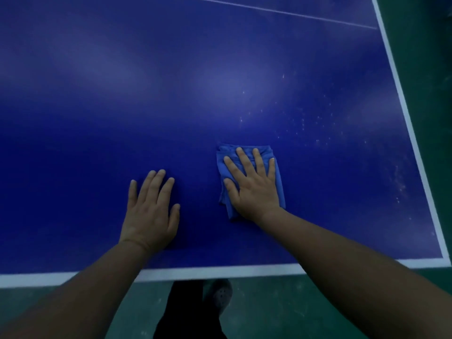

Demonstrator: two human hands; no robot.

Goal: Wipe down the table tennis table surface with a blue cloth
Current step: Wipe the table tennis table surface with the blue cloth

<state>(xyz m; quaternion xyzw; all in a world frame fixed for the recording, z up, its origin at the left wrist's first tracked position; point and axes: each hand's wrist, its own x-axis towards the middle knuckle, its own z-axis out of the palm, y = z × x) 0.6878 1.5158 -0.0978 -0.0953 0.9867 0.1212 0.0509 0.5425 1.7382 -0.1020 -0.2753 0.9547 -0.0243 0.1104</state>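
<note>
The dark blue table tennis table (171, 94) fills most of the view, with white lines along its near and right edges. A folded blue cloth (278, 182) lies flat on it right of centre. My right hand (252, 184) presses on the cloth with straight, spread fingers. My left hand (151, 211) rests flat on the bare table surface to the left of the cloth, fingers straight, holding nothing. White specks and dust (325, 123) dot the surface to the right of and beyond the cloth.
The table's near edge (220, 271) runs across the bottom and its right edge (403, 106) slants down the right side. Green floor (425, 57) lies beyond both. My dark trouser leg and a shoe (220, 294) show below the near edge.
</note>
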